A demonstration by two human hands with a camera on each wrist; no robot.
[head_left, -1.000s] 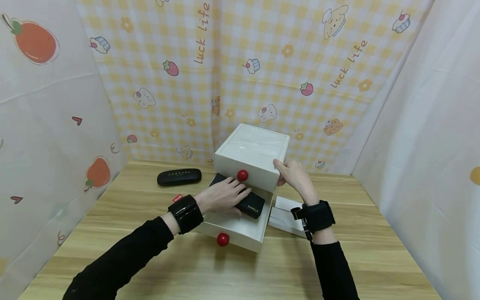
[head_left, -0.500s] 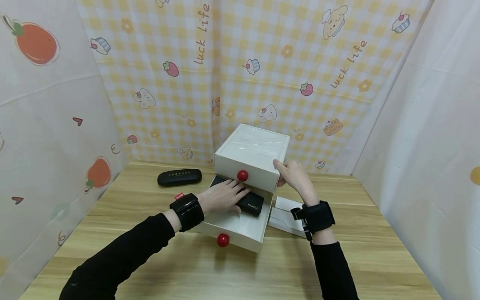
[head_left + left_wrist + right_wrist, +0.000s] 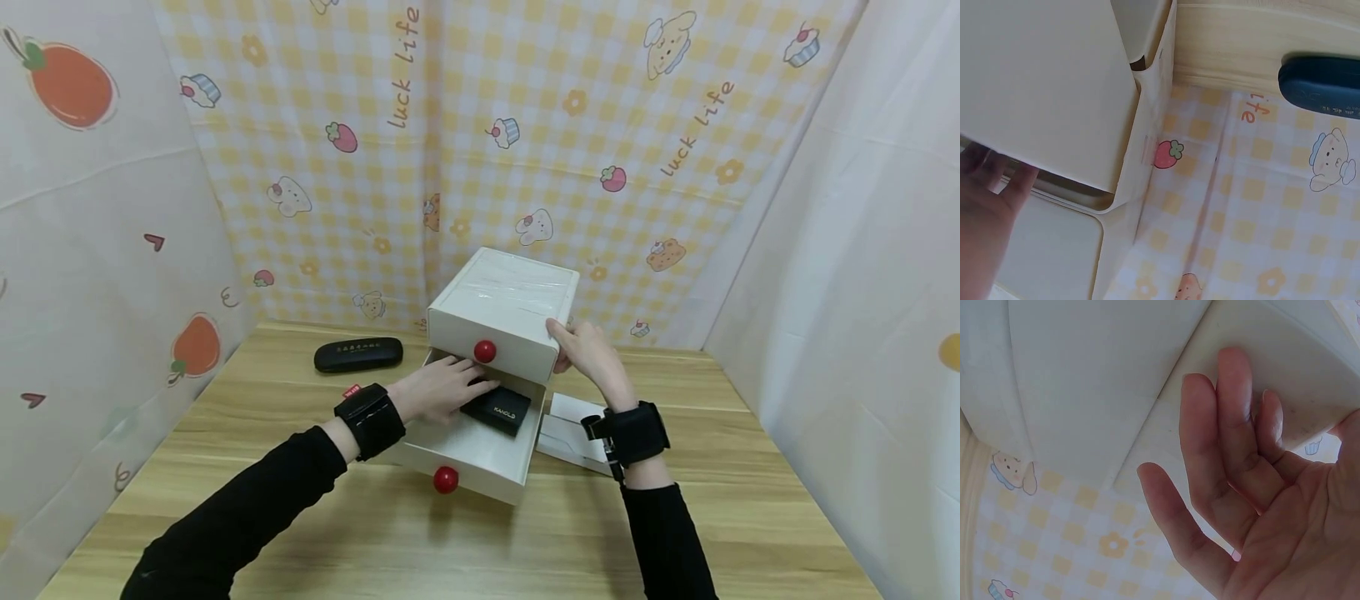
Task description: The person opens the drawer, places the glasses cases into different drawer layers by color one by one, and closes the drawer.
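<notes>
"Where was the black box (image 3: 504, 408)?"

"In the pulled-out lower drawer (image 3: 465, 448) of the white drawer unit (image 3: 506, 283), its lettered end toward the drawer's right wall. The left hand (image 3: 437, 390) lay over the other end."

"Had that hand taken hold of it?"

"That could not be told. The fingers were loosely spread and only slightly bent, and in the left wrist view their tips were hidden past the edge of a white panel."

"And the right hand (image 3: 592, 357)?"

"It lightly held the unit's front right corner, thumb at the top edge, fingers a little bent along the side. One finger stood apart from the others."

"What else lay on the tabletop (image 3: 345, 533)?"

"A black case (image 3: 358, 355) with gold lettering, left of the unit. A small red tag (image 3: 352, 390) showed just beside the left wristband (image 3: 371, 421). On the right were flat white pieces (image 3: 564, 442), partly covered by the right wristband (image 3: 637, 431)."
</notes>
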